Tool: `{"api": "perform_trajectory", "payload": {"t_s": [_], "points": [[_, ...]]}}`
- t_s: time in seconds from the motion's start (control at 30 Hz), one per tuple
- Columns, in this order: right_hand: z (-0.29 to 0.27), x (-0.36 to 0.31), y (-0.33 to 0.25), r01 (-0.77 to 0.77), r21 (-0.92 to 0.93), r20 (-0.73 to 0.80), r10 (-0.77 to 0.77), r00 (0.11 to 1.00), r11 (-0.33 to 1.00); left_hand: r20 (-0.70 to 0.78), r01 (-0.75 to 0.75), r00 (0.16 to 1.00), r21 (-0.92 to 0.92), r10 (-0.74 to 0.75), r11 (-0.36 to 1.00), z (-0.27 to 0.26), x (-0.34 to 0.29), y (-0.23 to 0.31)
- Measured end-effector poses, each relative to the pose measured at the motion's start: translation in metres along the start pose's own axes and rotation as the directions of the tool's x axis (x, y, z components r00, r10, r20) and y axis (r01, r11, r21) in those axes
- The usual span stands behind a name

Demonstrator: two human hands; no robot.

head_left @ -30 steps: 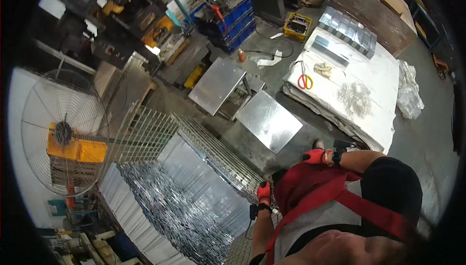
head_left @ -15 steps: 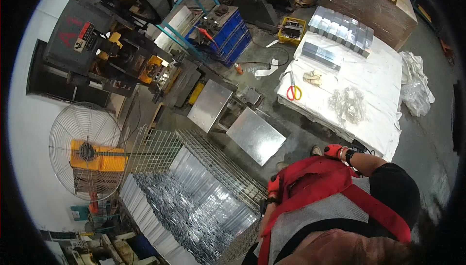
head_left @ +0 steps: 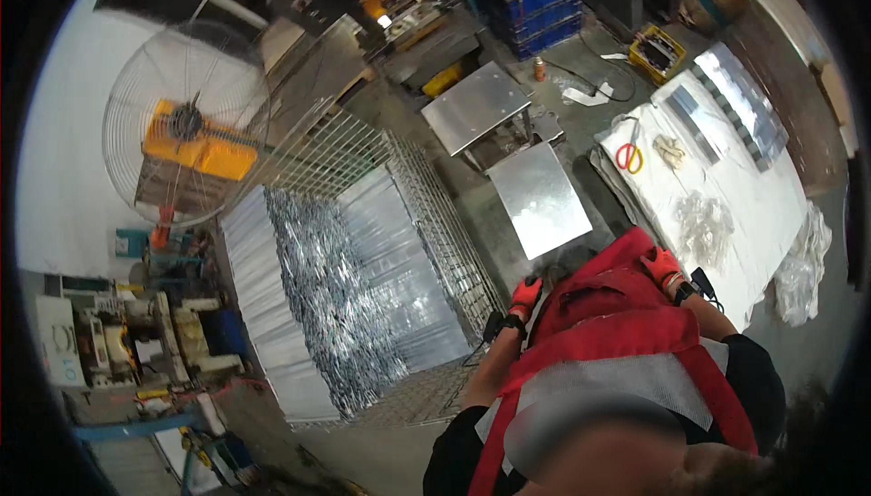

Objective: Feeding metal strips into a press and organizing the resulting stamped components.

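Observation:
My left hand (head_left: 525,296), in a red glove, hangs beside my red apron (head_left: 599,314), close to the near corner of a wire mesh basket (head_left: 445,233). Its fingers reach loosely forward, with nothing visible in them. On the apron's other side is my right hand (head_left: 663,269), also red-gloved, fingers apart and empty, near the edge of a white-covered table (head_left: 762,224). Ahead of me stands a bare metal-topped stool (head_left: 541,201), with a second metal plate top (head_left: 476,108) behind it. The basket holds a mass of thin shiny metal strips (head_left: 336,305).
On the table lie scissors (head_left: 630,157), a pale glove (head_left: 670,153), crumpled clear plastic (head_left: 703,228) and stacked metal pieces (head_left: 739,101). A caged fan (head_left: 186,121) stands left. Blue crates (head_left: 544,19) and a yellow bin (head_left: 655,53) are behind; a cable (head_left: 610,92) crosses the floor.
My view has swung left, so the basket, stools and table sit further right or higher. My left hand has come forward from beside the apron and shows more fully; my right has shifted slightly.

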State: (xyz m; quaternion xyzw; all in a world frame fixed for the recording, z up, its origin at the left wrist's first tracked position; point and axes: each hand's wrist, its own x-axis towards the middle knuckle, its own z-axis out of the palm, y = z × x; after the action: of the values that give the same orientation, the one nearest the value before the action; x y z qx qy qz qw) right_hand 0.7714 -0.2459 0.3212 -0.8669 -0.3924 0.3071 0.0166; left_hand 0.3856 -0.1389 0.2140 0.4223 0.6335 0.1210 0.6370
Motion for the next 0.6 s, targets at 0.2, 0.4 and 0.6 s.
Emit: {"api": "perform_trajectory", "payload": {"t_s": [0.2,0.4,0.6], "points": [[-0.019,0.053,-0.035,0.185,-0.286,0.025,-0.185,0.982,0.940,-0.108,-0.043,0.992,0.166,0.061,0.985,-0.005,-0.002,-0.034],[-0.016,0.173,-0.057,0.549,-0.399,0.223,-0.503,0.835,0.734,-0.220,0.051,0.975,0.179,-0.011,0.983,0.017,0.005,0.008],[-0.049,0.274,-0.138,0.730,-0.261,0.421,-0.606,0.675,0.631,-0.603,0.143,0.789,0.001,-0.113,0.990,0.060,0.032,0.067]]}}
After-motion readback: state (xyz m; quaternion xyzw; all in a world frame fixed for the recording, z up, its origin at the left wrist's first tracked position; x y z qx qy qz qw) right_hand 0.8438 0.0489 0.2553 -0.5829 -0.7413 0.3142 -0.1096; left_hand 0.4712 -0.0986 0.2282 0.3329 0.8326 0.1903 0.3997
